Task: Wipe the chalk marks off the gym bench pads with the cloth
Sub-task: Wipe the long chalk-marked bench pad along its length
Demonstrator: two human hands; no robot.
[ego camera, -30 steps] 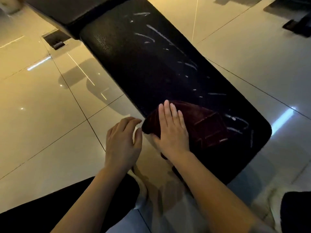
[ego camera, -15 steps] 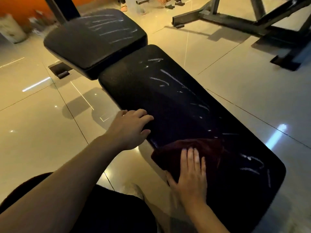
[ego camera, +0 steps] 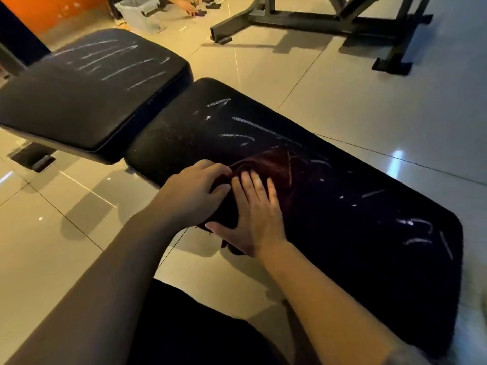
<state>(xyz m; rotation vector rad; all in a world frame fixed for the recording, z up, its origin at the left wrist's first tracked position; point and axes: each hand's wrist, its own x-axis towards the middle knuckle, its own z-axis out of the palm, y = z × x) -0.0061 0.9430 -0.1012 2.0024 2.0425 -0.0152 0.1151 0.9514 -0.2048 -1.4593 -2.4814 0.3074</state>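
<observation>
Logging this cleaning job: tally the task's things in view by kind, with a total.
Black padded bench pads: 2, the long seat pad and the shorter back pad, both chalk-marked
Dark red wiping cloth: 1
Hands on the cloth: 2, the left hand and the right hand
Total: 5

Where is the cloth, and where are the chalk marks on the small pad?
cloth [ego camera: 274, 164], head view, on its bunched dark red top.
chalk marks [ego camera: 116, 59], head view, on the small pad's white streaks.

Glossy tiled floor [ego camera: 355, 106], black metal rack base [ego camera: 329, 21], clear plastic bin [ego camera: 138, 11] (far end), orange wall [ego camera: 52, 11]
</observation>
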